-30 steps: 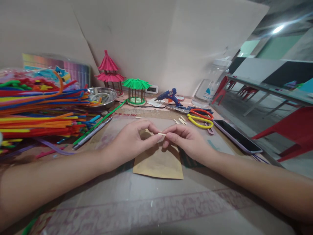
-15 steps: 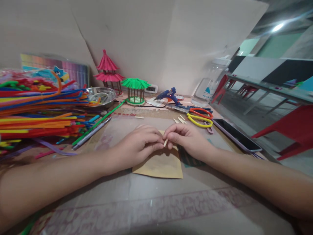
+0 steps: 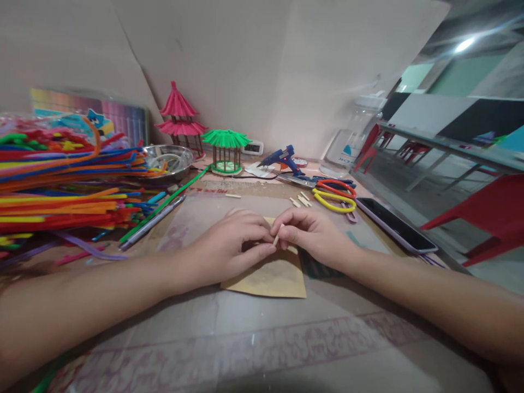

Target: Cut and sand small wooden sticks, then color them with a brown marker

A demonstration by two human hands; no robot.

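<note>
Over a yellowish-tan sheet of paper (image 3: 270,278), my two hands meet at the fingertips. A short pale wooden stick (image 3: 276,239) stands tilted between them. My right hand (image 3: 313,236) is closed, pinching the stick between thumb and fingers. From the other side my left hand (image 3: 235,248) is closed too, its thumb and finger tips at the stick's lower end. The fingers partly hide the stick. Just beyond my right hand lie several similar short sticks (image 3: 301,200), and one more stick (image 3: 233,196) lies farther left.
Pipe cleaners (image 3: 69,174) are heaped at left, beside a metal bowl (image 3: 170,158). Behind stand a pink-roofed model (image 3: 180,117) and a green-roofed model (image 3: 225,150). A blue glue gun (image 3: 282,158), scissors (image 3: 335,197), a water jug (image 3: 347,142) and a phone (image 3: 395,226) are at right.
Both hands stay in nearly the same place. The fingertips have shifted slightly around the stick, and my left thumb is a little straighter.
</note>
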